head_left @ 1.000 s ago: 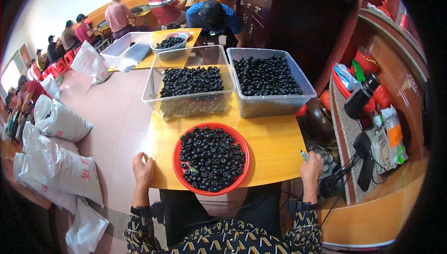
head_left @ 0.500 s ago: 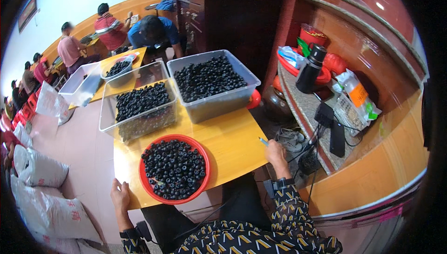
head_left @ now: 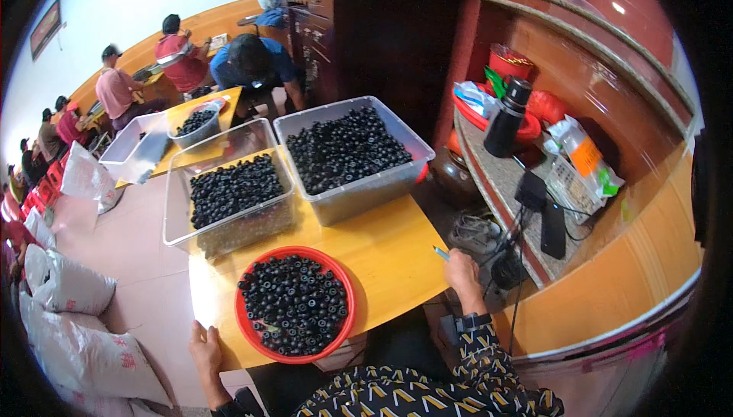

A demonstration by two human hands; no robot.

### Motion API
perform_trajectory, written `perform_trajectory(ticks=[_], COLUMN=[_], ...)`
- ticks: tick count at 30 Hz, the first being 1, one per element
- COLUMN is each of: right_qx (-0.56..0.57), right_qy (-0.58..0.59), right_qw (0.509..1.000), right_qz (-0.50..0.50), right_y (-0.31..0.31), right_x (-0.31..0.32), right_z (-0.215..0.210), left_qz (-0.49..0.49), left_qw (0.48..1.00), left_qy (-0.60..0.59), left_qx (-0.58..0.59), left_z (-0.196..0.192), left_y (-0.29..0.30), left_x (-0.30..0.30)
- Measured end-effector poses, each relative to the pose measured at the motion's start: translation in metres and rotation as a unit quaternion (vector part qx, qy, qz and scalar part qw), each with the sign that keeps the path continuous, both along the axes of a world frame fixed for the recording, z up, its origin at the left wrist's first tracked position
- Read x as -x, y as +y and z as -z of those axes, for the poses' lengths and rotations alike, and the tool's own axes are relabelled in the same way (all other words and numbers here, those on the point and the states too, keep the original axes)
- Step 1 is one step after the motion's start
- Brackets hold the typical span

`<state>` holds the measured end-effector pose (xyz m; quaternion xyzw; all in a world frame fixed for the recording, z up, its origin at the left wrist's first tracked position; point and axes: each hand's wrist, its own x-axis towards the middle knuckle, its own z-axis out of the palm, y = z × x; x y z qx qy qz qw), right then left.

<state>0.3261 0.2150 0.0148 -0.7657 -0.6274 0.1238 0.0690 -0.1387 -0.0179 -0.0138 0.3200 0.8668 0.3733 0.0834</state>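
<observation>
Head view: both hands, left hand (head_left: 205,348) and right hand (head_left: 463,272), grip yellow table (head_left: 389,256) edges (workshop room).

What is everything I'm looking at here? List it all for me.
Table: one, yellow wood, in front of the person.
Basin: one, red, round, full of small black pieces, at the near table edge.
Clear bin: one, partly filled with black pieces, far left on the table.
Grey bin: one, full of black pieces, far right on the table.
Sacks: several, white, on the floor to the left.
Shelf: one, curved, cluttered with a black flask, packets and cables, at right.
People: several, seated at other tables behind.
Left hand: grips the table's near edge.
Right hand: at the table's right corner, holds a small blue object.
</observation>
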Motion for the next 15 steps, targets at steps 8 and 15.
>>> perform_trajectory(ticks=[8,15], right_qx=[0.021,-0.063], right_qy=[-0.013,-0.004], right_qw=[1.000,0.998], right_qz=[0.013,-0.023], right_y=[0.000,0.000], right_x=[0.005,0.006], right_z=[-0.006,0.009], left_qz=[0.008,0.091], left_qw=[1.000,0.943], left_qy=[-0.004,0.320], left_qx=[0.002,0.010], left_z=[0.015,0.028], left_y=[0.000,-0.014], left_x=[0.018,0.034])
